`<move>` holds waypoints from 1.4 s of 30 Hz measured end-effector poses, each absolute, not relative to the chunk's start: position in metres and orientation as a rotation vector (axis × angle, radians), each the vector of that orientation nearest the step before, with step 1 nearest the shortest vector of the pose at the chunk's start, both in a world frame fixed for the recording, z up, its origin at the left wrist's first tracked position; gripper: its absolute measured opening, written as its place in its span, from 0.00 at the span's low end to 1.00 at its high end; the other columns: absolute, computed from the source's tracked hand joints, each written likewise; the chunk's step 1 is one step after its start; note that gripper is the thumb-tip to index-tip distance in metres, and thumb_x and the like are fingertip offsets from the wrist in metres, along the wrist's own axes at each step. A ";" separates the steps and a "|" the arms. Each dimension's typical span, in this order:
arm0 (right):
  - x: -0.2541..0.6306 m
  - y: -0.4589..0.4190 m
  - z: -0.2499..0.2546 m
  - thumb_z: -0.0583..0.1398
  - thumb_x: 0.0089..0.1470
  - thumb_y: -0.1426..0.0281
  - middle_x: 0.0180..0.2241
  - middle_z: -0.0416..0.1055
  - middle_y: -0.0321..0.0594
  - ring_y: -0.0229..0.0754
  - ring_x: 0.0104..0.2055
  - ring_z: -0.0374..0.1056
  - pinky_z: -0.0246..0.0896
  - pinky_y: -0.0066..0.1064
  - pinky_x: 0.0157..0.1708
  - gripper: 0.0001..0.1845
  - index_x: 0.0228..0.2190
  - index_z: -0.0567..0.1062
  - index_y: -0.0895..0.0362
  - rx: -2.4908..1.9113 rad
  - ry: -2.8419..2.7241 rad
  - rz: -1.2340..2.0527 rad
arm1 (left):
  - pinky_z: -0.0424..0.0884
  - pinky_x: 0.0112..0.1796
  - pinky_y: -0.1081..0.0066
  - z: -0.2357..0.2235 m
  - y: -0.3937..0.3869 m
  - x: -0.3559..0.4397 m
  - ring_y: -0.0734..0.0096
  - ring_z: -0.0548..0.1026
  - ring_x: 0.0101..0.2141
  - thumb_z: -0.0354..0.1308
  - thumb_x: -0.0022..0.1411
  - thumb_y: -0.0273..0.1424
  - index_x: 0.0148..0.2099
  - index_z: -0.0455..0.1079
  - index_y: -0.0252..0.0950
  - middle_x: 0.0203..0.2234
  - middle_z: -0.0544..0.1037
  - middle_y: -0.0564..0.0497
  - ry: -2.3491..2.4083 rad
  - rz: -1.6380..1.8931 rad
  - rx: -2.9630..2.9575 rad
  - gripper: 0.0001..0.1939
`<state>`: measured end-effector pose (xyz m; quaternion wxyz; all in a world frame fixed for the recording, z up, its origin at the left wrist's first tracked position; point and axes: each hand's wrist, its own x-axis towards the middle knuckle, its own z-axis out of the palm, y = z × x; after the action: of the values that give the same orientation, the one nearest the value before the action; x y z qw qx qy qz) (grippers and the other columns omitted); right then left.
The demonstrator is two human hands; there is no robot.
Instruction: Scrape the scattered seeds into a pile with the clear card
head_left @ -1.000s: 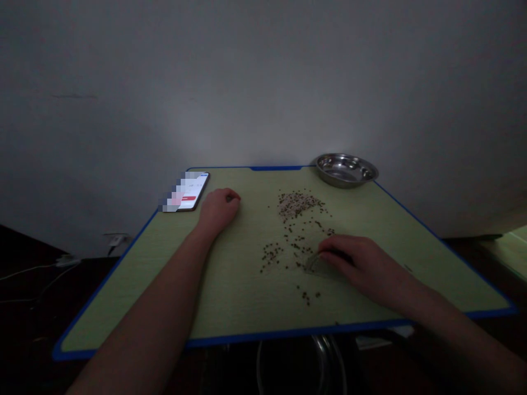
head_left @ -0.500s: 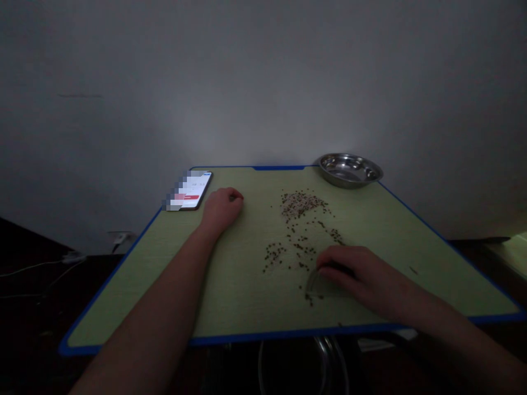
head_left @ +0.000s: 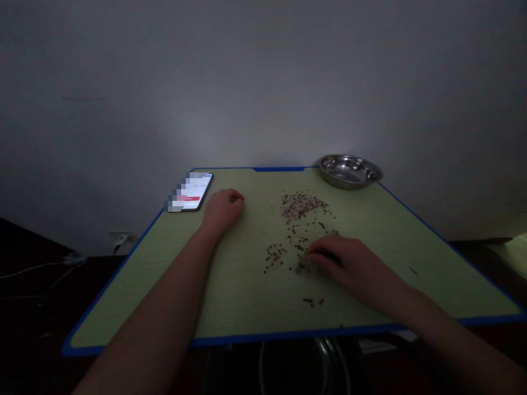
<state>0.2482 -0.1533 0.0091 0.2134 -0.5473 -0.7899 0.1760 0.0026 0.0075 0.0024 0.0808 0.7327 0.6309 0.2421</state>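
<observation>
My right hand (head_left: 343, 260) is closed in a pinch on a thin, see-through piece of plastic (head_left: 303, 264), whose full shape is blurred and partly hidden. Its edge touches some small dark bean-like grains (head_left: 302, 247) at the middle of the table. Farther back lies a denser pile of mixed dark and pale grains (head_left: 302, 204). A loose cluster of grains (head_left: 275, 255) is to the left of the plastic, and a few more grains (head_left: 313, 302) lie nearer the front edge. My left hand (head_left: 223, 208) rests on the tabletop with fingers curled, nothing visible in it, beside the phone.
A lit phone (head_left: 193, 192) lies at the back left of the pale green table (head_left: 242, 296) with blue edging. At the back right corner stands a shallow steel bowl (head_left: 349, 173). Behind is a grey wall; a round metal-rimmed vessel (head_left: 294, 365) shows below the front edge.
My right hand has moved the plastic piece away from me and slightly left, into the middle grains. The few grains near the front are left behind it. My left hand stays put.
</observation>
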 end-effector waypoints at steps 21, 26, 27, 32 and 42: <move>0.252 -0.126 0.015 0.57 0.58 0.69 0.28 0.74 0.38 0.40 0.29 0.67 0.57 0.30 0.29 0.07 0.29 0.73 0.56 -1.587 -2.194 0.341 | 0.67 0.48 0.59 0.000 0.005 0.004 0.58 0.72 0.45 0.49 0.56 0.31 0.41 0.75 0.36 0.42 0.77 0.43 1.920 0.653 2.314 0.15; 0.266 -0.137 0.025 0.54 0.60 0.66 0.27 0.72 0.37 0.38 0.27 0.65 0.57 0.30 0.28 0.10 0.30 0.72 0.55 -1.527 -2.171 0.489 | 0.64 0.51 0.58 -0.003 0.001 0.005 0.58 0.70 0.50 0.49 0.59 0.33 0.49 0.72 0.37 0.51 0.73 0.43 1.915 0.591 2.429 0.18; 0.268 -0.141 0.026 0.54 0.60 0.66 0.27 0.72 0.37 0.38 0.27 0.65 0.58 0.30 0.28 0.11 0.30 0.73 0.56 -1.523 -2.172 0.521 | 0.63 0.52 0.58 -0.004 0.001 0.005 0.58 0.69 0.51 0.48 0.60 0.35 0.50 0.71 0.37 0.52 0.72 0.43 1.917 0.564 2.438 0.19; 0.273 -0.159 0.027 0.55 0.60 0.65 0.29 0.74 0.38 0.40 0.30 0.67 0.60 0.30 0.31 0.11 0.31 0.75 0.55 -1.510 -2.212 0.716 | 0.60 0.55 0.59 -0.005 0.002 0.005 0.59 0.66 0.55 0.46 0.62 0.39 0.53 0.70 0.38 0.52 0.72 0.44 1.926 0.485 2.445 0.22; 0.248 -0.159 0.015 0.56 0.59 0.70 0.30 0.76 0.37 0.39 0.32 0.69 0.60 0.30 0.33 0.09 0.32 0.76 0.55 -1.480 -2.245 0.717 | 0.59 0.55 0.58 -0.005 0.004 0.002 0.56 0.67 0.55 0.46 0.61 0.39 0.55 0.69 0.35 0.53 0.71 0.41 1.901 0.493 2.442 0.24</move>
<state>0.2481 -0.1594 0.0151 0.1785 -0.5234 -0.7937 0.2535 0.0022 0.0043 -0.0049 0.0038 0.7793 0.6065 0.1573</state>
